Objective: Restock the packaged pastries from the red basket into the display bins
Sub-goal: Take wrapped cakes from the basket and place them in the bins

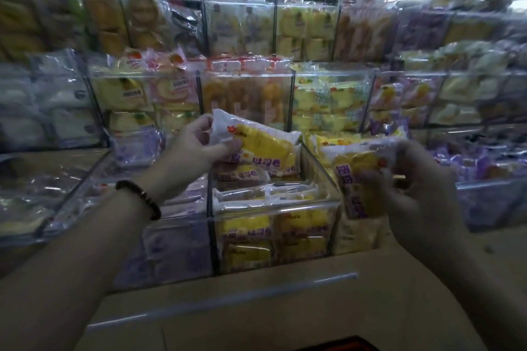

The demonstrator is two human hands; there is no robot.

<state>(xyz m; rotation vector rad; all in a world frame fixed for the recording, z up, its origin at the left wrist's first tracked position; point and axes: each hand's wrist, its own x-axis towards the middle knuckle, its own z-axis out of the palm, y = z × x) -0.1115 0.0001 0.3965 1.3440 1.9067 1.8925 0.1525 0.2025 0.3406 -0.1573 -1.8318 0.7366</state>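
Several yellow pastry packets (pixel 256 225) are stacked in the clear display bin (pixel 285 203); above it one purple-lettered yellow packet (pixel 268 145) is pinched by the left hand (pixel 199 142), a second packet (pixel 356 177) gripped beside it by the right hand (pixel 419 191)

One packaged pastry (pixel 268 145), a clear wrapper with a white end, a yellow cake and purple lettering, is pinched at its white end by the left hand (pixel 199 142). It juts out to that hand's right, tilted with the far end lower. A second pastry packet (pixel 356 177) of the same kind stands nearly on end in the right hand (pixel 413 188), gripped along its right edge, lettering facing left. Below and between the two hands sits a clear display bin (pixel 273 204) stacked with matching yellow packets (pixel 245 228), some flat on top, others pressed against its front wall.
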